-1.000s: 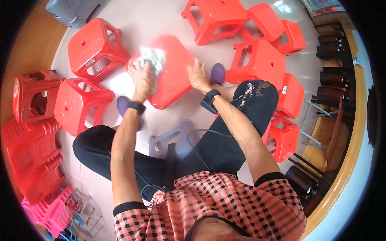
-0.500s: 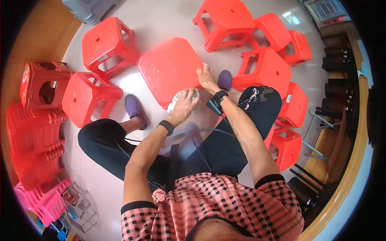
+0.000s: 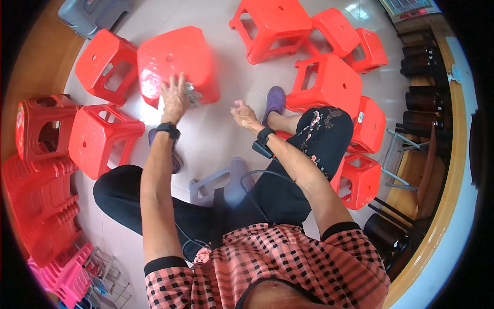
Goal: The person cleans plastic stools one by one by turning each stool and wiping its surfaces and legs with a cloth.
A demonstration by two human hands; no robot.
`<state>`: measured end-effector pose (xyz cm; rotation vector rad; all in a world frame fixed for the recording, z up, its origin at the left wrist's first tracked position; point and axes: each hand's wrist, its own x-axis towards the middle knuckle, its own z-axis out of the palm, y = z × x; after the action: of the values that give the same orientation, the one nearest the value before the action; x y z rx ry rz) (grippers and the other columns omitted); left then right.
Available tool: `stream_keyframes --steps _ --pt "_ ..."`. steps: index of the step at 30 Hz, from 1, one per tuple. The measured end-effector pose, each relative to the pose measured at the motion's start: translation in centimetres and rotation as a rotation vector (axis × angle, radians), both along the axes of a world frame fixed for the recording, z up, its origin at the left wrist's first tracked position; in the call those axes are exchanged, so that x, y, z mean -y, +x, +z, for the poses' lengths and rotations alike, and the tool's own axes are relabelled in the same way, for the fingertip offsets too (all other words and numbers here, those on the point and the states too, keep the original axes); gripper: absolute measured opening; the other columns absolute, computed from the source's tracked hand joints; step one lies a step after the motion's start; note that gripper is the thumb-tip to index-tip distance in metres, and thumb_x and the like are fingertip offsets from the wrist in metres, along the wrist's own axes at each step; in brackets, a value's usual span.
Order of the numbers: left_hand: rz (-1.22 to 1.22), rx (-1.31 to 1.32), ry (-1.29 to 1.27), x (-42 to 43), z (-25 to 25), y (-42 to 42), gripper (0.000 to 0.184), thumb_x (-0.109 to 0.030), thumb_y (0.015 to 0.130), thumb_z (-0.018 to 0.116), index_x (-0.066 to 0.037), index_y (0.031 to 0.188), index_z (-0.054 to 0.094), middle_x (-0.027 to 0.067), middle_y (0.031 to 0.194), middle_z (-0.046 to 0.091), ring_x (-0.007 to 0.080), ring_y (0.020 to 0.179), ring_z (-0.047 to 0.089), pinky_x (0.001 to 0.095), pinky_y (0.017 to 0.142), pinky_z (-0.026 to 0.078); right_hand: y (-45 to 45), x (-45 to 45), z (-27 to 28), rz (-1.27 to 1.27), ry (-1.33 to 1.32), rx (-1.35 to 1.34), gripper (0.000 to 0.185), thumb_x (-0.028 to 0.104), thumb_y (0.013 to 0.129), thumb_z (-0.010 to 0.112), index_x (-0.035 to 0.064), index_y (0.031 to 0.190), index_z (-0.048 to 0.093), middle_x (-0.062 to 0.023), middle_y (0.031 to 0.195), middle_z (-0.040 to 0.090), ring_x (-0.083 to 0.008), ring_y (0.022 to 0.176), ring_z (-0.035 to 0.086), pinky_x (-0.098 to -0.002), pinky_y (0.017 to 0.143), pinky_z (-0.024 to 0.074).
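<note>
A red plastic stool (image 3: 177, 54) stands ahead of me to the left, partly blurred, its square top tilted toward me. My left hand (image 3: 175, 99) lies against its near edge with the fingers stretched out. A pale patterned cloth (image 3: 193, 96) is bunched under that palm and sticks out on both sides of it. Apart from the stool, my right hand (image 3: 245, 114) hangs over the floor near my shoe, fingers loosely bent and apart, holding nothing.
Two red stools (image 3: 105, 67) (image 3: 103, 139) stand to the left, beside stacked red stools (image 3: 41, 201). More red stools (image 3: 272, 26) (image 3: 329, 82) line the right. A grey plastic step stool (image 3: 234, 180) is between my legs. Dark jars (image 3: 424, 118) sit along the right wall.
The stool in front has moved away and to the left, with my left hand and the cloth following it. My right hand has let go of the stool's edge.
</note>
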<state>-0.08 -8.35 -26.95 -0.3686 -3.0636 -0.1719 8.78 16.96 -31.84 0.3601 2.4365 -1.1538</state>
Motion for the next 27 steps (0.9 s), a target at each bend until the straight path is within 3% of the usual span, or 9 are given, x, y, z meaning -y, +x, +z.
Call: stream_keyframes --steps 9,11,17,18,20,21,22,25,27 --pt "0.047 -0.098 -0.008 7.6 -2.5 -6.3 0.078 -0.01 0.066 0.067 -0.013 0.139 0.039 0.0166 0.133 0.043 0.0442 0.11 0.045 0.0528 0.093 0.039 0.2 -2.4 -2.3 -0.092 0.067 0.05 0.055 0.039 0.086 0.054 0.0023 0.127 0.045 -0.0247 0.106 0.063 -0.0397 0.105 0.059 -0.0443 0.093 0.0456" --pt "0.113 -0.009 -0.042 9.0 -1.5 -7.1 0.08 -0.008 0.064 0.069 -0.005 0.137 0.037 0.0189 0.133 0.042 0.0346 0.123 0.043 0.0489 0.096 0.037 0.3 -2.0 -2.7 -0.08 0.02 0.013 0.056 0.04 0.085 0.055 0.0027 0.127 0.045 -0.0224 0.105 0.063 -0.0387 0.103 0.06 -0.0431 0.092 0.0465" --pt "0.189 -0.341 0.192 12.1 -4.3 -4.1 0.061 -0.012 0.078 0.068 -0.005 0.132 0.041 0.0271 0.107 0.051 0.0445 0.094 0.054 0.0521 0.08 0.043 -1.7 1.0 0.7 -0.12 -0.352 0.176 0.063 0.046 0.087 0.057 0.0089 0.134 0.039 -0.0142 0.114 0.058 -0.0319 0.105 0.059 -0.0441 0.091 0.0473" --pt "0.293 -0.198 0.301 9.5 -2.3 -2.5 0.057 -0.012 0.078 0.068 -0.005 0.13 0.044 0.0262 0.097 0.053 0.0435 0.091 0.054 0.0505 0.078 0.045 -2.1 1.5 2.7 -0.124 -0.441 0.251 0.064 0.047 0.089 0.057 0.0108 0.137 0.035 -0.014 0.123 0.053 -0.0308 0.109 0.057 -0.0486 0.093 0.0463" --pt "0.014 -0.333 0.715 7.0 -5.6 -0.7 0.039 -0.012 0.085 0.062 -0.001 0.12 0.051 0.019 0.104 0.059 0.0286 0.094 0.057 0.0415 0.081 0.047 -2.4 2.5 5.4 -0.163 -0.61 0.34 0.067 0.049 0.091 0.056 0.0125 0.141 0.031 -0.0143 0.133 0.048 -0.0293 0.117 0.052 -0.0516 0.097 0.0441" --pt "0.247 0.132 1.148 4.8 -6.6 1.1 0.032 -0.014 0.089 0.062 -0.001 0.117 0.052 0.0114 0.109 0.059 0.0195 0.093 0.056 0.0341 0.079 0.048 -2.5 2.9 6.3 -0.199 -0.688 0.352 0.068 0.05 0.091 0.056 0.0125 0.141 0.03 -0.0148 0.134 0.047 -0.0289 0.121 0.049 -0.0501 0.099 0.0429" --pt "0.241 0.228 1.129 2.4 -6.9 2.0 0.032 -0.015 0.089 0.063 -0.002 0.117 0.051 0.006 0.104 0.058 0.0147 0.089 0.055 0.0285 0.075 0.048 -2.6 3.1 6.6 -0.235 -0.766 0.362 0.068 0.05 0.091 0.055 0.0124 0.142 0.029 -0.0152 0.134 0.047 -0.0286 0.125 0.046 -0.0486 0.101 0.0417" --pt "0.27 0.574 1.447 -7.0 -0.8 5.6 0.04 -0.015 0.091 0.061 -0.006 0.127 0.045 0.0034 0.103 0.057 0.0112 0.085 0.054 0.0262 0.071 0.048 -3.6 3.3 4.8 -0.16 -0.937 0.118 0.07 0.051 0.091 0.056 0.0075 0.141 0.031 -0.0137 0.136 0.046 -0.0267 0.131 0.037 -0.0439 0.104 0.0397" --pt "0.161 0.536 1.519 -9.9 0.2 6.1 0.054 -0.021 0.09 0.063 -0.001 0.133 0.037 0.0097 0.104 0.059 0.0147 0.093 0.056 0.0282 0.077 0.048 -5.3 1.6 3.5 -0.138 -0.749 0.147 0.056 0.04 0.092 0.061 -0.001 0.128 0.048 -0.01 0.118 0.058 -0.0186 0.109 0.053 -0.0374 0.093 0.046"
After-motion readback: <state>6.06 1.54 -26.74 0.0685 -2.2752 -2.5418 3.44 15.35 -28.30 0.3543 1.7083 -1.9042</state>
